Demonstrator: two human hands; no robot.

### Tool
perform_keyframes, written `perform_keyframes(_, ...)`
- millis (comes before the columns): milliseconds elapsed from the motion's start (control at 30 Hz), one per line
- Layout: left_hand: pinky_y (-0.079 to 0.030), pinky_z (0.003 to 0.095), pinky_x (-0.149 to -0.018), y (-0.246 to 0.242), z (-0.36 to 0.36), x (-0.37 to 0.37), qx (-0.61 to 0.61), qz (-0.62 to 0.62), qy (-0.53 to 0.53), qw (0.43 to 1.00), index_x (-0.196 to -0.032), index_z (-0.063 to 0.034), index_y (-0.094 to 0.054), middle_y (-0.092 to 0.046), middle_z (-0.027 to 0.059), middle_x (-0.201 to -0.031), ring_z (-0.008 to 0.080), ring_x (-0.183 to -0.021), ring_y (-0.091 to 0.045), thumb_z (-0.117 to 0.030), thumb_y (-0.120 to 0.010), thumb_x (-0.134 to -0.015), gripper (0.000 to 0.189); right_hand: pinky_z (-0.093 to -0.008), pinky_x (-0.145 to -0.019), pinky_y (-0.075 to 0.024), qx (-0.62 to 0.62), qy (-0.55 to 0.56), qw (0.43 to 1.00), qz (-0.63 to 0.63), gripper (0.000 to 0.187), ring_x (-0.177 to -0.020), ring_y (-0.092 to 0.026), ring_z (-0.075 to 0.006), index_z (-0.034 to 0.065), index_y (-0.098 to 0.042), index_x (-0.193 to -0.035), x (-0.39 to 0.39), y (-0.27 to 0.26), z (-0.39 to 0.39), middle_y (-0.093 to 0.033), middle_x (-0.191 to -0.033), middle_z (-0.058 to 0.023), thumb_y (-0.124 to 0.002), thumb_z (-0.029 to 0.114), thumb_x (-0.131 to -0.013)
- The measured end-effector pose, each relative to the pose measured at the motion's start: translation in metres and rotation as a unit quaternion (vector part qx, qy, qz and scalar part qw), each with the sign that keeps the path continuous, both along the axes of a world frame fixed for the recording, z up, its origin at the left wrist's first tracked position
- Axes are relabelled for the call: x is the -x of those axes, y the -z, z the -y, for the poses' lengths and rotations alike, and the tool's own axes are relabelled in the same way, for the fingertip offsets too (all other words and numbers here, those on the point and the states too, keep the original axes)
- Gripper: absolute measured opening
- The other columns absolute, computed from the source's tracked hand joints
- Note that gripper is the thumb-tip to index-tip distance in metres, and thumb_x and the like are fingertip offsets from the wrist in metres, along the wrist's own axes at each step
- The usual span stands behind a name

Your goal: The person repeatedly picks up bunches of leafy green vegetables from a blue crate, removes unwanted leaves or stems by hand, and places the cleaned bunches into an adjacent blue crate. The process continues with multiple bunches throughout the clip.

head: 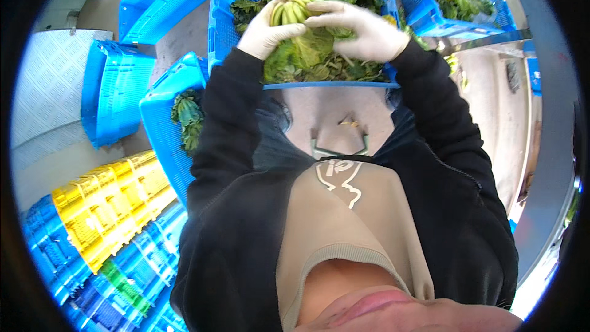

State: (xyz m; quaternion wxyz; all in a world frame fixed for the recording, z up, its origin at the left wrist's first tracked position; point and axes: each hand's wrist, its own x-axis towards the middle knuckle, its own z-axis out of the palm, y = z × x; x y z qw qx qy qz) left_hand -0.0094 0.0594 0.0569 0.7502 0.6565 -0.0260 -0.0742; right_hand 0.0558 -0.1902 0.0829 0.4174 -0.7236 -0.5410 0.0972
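A leafy green vegetable (289, 13) with thick pale stalks is held above a blue plastic crate (222, 32). My left hand (265, 32), in a white glove, grips it around its stalk base, the thumb lying across the near side. My right hand (357, 30), gloved the same way, has its fingers spread against the stalks from the other side; it is slightly blurred. Loose green leaves (318, 62), some yellowing, fill the crate beneath both hands. Parts of the vegetable are covered by my fingers.
Left of me another blue crate (159, 106) holds leafy greens (189, 122). Farther left stand blue crates (115, 94) and a yellow crate stack (115, 198). A crate of greens (454, 2) sits at upper right, near a grey metal edge (551, 147).
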Motion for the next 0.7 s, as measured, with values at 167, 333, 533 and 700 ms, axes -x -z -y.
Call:
perform_keyframes(167,-0.047,0.0333,-0.103,0.013,0.037,0.005,-0.046,0.003,-0.021,0.999,-0.147,0.0033,-0.031,-0.052,0.0151,-0.135,0.0218,-0.123,-0.054,-0.013,-0.089,-0.071,0.096,-0.0417,-0.109,-0.0397,-0.059,0.126,0.987,0.079,0.06,-0.13,-0.049,-0.0319,0.0116,-0.056,-0.139,-0.019,0.027,-0.008,-0.05,-0.142,-0.0148,-0.077,0.028,-0.085)
perform_keyframes(333,-0.049,0.035,-0.101,0.033,0.041,-0.009,-0.159,0.003,0.007,0.987,-0.15,-0.0043,-0.029,-0.055,0.0179,-0.132,0.024,-0.12,-0.058,-0.021,-0.093,-0.067,0.106,-0.0422,-0.107,-0.042,0.079,0.18,0.98,0.029,0.083,-0.123,-0.054,-0.0356,0.0096,-0.045,-0.146,-0.019,0.057,-0.018,-0.055,-0.134,-0.0188,-0.078,0.046,-0.08)
perform_keyframes(533,-0.049,0.0366,-0.101,0.058,0.037,-0.014,-0.224,-0.03,0.064,0.972,-0.15,-0.0067,-0.035,-0.058,0.0207,-0.129,0.0283,-0.119,-0.06,-0.037,-0.096,-0.06,0.113,-0.0398,-0.098,-0.0481,0.191,0.12,0.973,-0.045,0.072,-0.113,-0.059,-0.0354,0.0022,-0.042,-0.146,-0.021,0.063,-0.002,-0.059,-0.122,-0.0226,-0.071,0.036,-0.09)
perform_keyframes(700,-0.049,0.0366,-0.101,0.052,0.031,-0.013,-0.319,-0.025,0.099,0.942,-0.149,-0.0071,-0.039,-0.062,0.0217,-0.124,0.0289,-0.117,-0.062,-0.047,-0.093,-0.061,0.111,-0.0386,-0.088,-0.0527,0.128,0.04,0.991,-0.011,0.07,-0.097,-0.064,-0.0352,0.0019,-0.047,-0.142,-0.026,0.075,0.001,-0.063,-0.109,-0.0201,-0.072,0.038,-0.089)
